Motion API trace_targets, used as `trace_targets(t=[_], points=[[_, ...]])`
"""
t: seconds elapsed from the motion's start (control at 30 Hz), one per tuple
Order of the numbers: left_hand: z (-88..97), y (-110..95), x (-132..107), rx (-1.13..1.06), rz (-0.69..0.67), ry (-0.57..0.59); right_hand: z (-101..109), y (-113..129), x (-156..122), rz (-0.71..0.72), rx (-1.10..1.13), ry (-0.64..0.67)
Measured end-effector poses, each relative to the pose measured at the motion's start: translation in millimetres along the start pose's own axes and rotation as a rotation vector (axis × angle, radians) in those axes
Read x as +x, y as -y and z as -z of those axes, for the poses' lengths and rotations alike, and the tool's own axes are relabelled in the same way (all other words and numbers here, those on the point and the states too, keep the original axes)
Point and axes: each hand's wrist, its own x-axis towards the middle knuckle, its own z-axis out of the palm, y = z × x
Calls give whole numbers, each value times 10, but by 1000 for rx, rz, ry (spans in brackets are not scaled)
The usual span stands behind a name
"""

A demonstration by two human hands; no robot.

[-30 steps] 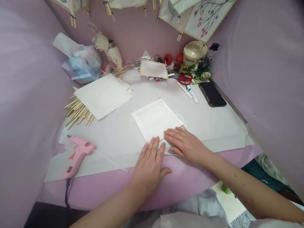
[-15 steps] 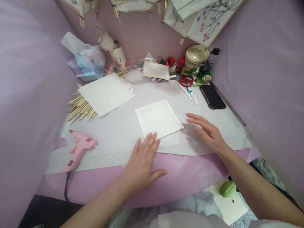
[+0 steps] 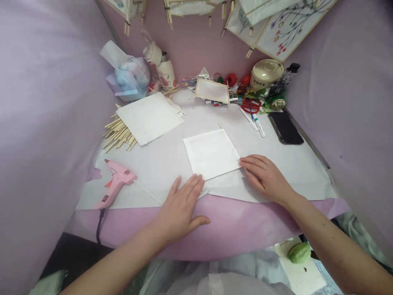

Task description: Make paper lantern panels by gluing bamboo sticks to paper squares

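Observation:
A white square paper panel lies flat in the middle of the table, with a thin wooden stick along its right edge. My left hand rests flat below the panel's near corner, fingers stretched out, fingertips just at the paper. My right hand lies flat at the panel's right corner, fingers extended and touching its edge. Neither hand holds anything.
A pink glue gun lies at the left front. A pile of wooden sticks and a sheet of white paper sit at the left back. A framed panel, red scissors, pens and a black phone are at the back right.
My right hand went from the panel's near corner out to the right, then came back down flat at the panel's right corner. My left hand stayed flat below the panel.

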Motion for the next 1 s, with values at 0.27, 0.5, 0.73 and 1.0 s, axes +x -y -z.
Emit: trace_targets(t=[0.27, 0.5, 0.73, 1.0], points=[[-132, -422, 309, -15, 62, -33, -225, 583, 134, 78, -29, 146], [-190, -210, 63, 51, 107, -58, -164, 228, -80, -22, -155, 110], [-213, -134, 9, -15, 89, -26, -194, 206, -158, -76, -90, 126], [-166, -195, -35, -163, 87, -110, -116, 92, -125, -366, 115, -204]])
